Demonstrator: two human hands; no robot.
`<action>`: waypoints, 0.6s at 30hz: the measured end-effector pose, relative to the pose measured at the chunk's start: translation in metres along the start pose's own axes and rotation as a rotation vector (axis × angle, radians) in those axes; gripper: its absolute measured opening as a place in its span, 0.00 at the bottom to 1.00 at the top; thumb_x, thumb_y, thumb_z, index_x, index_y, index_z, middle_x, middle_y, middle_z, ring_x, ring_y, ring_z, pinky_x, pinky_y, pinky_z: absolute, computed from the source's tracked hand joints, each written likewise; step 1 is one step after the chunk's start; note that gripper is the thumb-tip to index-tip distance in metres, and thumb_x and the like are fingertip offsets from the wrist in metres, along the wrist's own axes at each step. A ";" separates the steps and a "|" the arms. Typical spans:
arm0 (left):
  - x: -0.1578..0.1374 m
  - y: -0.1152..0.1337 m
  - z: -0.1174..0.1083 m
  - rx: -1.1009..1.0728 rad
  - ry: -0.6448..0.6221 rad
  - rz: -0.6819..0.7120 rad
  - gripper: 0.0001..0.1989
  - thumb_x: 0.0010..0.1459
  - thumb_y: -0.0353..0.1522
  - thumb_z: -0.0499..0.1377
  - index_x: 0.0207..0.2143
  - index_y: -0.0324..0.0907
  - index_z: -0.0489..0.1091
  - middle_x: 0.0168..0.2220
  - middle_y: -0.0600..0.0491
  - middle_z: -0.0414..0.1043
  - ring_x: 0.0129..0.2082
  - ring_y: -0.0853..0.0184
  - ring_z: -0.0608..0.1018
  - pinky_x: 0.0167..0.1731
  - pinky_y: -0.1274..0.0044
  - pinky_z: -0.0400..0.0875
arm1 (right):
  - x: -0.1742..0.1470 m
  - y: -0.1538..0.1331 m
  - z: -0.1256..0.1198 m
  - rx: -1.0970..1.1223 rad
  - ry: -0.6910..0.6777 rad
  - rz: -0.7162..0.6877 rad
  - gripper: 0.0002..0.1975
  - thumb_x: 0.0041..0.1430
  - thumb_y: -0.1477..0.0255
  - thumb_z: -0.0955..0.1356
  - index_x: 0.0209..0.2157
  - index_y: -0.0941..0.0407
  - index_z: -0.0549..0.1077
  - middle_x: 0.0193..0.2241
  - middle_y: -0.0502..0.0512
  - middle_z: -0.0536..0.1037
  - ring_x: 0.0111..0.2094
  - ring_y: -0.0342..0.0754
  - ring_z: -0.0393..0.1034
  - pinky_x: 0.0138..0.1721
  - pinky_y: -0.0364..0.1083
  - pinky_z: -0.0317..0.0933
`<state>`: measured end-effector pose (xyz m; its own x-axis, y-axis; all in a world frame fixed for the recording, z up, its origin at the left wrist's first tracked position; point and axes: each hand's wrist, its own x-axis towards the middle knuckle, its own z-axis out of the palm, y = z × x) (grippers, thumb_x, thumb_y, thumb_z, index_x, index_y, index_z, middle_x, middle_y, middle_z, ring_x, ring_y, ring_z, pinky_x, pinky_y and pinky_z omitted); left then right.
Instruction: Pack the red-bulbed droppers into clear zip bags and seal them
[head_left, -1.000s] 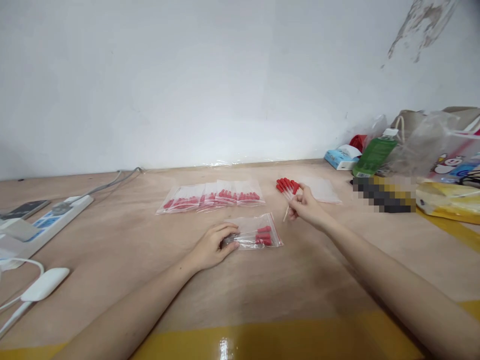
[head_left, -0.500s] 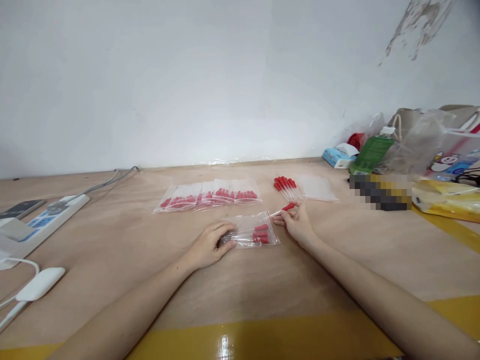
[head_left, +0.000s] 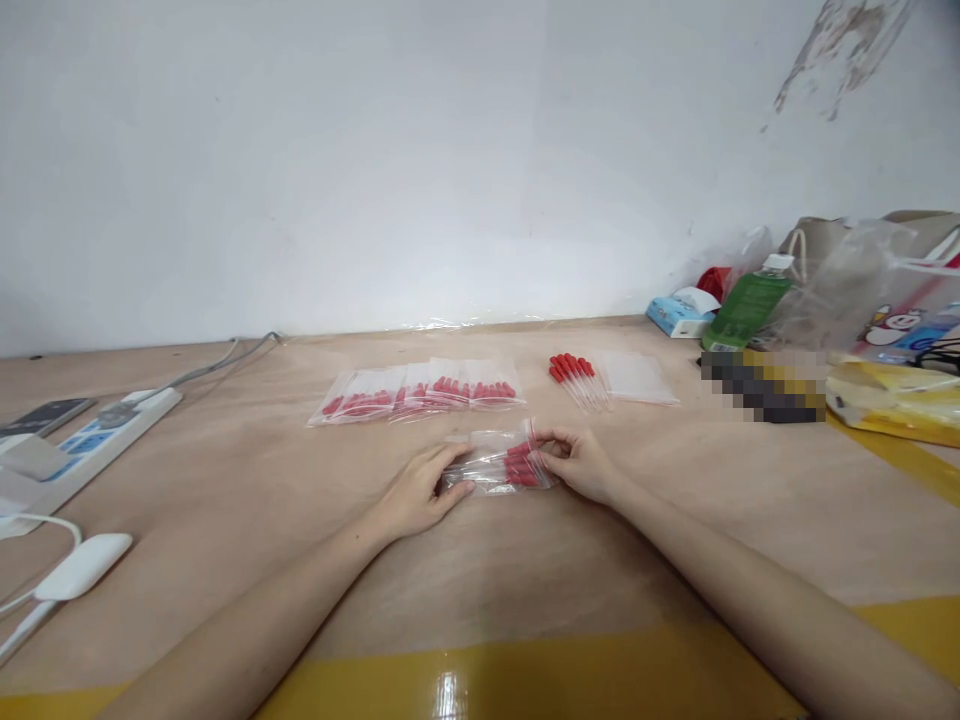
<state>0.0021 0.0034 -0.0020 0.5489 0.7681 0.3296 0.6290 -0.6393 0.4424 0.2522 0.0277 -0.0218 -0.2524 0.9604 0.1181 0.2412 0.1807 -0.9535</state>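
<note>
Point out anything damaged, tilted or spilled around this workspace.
The white painted wall has a brownish, peeling-looking patch at upper right, breaking its otherwise plain surface. The white-capped green plastic bottle leans, though wide-angle distortion may exaggerate that. No spill shows.

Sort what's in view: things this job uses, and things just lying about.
Likely in use:
nearest zip bag
loose red-bulbed droppers
flat clear bags
row of packed bags

Apparently just lying about:
green bottle
tissue box
power strip
yellow packet
</note>
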 end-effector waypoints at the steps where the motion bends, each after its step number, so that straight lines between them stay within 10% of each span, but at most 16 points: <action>1: 0.000 0.000 0.000 0.000 -0.005 -0.001 0.20 0.58 0.35 0.54 0.52 0.44 0.60 0.50 0.48 0.66 0.47 0.62 0.70 0.47 0.70 0.65 | 0.001 0.001 -0.001 0.002 0.000 0.011 0.16 0.44 0.65 0.69 0.36 0.59 0.73 0.19 0.49 0.74 0.18 0.40 0.63 0.20 0.41 0.58; 12: 0.000 0.001 -0.001 -0.001 -0.014 -0.016 0.20 0.57 0.35 0.55 0.52 0.44 0.59 0.49 0.48 0.66 0.47 0.62 0.70 0.46 0.69 0.66 | 0.000 0.000 0.002 -0.232 0.159 -0.109 0.09 0.49 0.68 0.64 0.25 0.58 0.73 0.19 0.50 0.72 0.19 0.41 0.61 0.21 0.40 0.56; 18: 0.000 0.000 0.000 0.010 -0.007 -0.015 0.20 0.58 0.35 0.55 0.53 0.44 0.59 0.50 0.48 0.65 0.48 0.61 0.69 0.47 0.69 0.66 | 0.005 0.002 -0.003 -0.474 0.020 -0.218 0.12 0.54 0.70 0.62 0.31 0.56 0.77 0.26 0.53 0.73 0.28 0.44 0.66 0.31 0.43 0.60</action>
<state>0.0020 0.0030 -0.0019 0.5434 0.7775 0.3167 0.6427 -0.6280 0.4389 0.2540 0.0338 -0.0227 -0.3275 0.8925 0.3100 0.5841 0.4491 -0.6761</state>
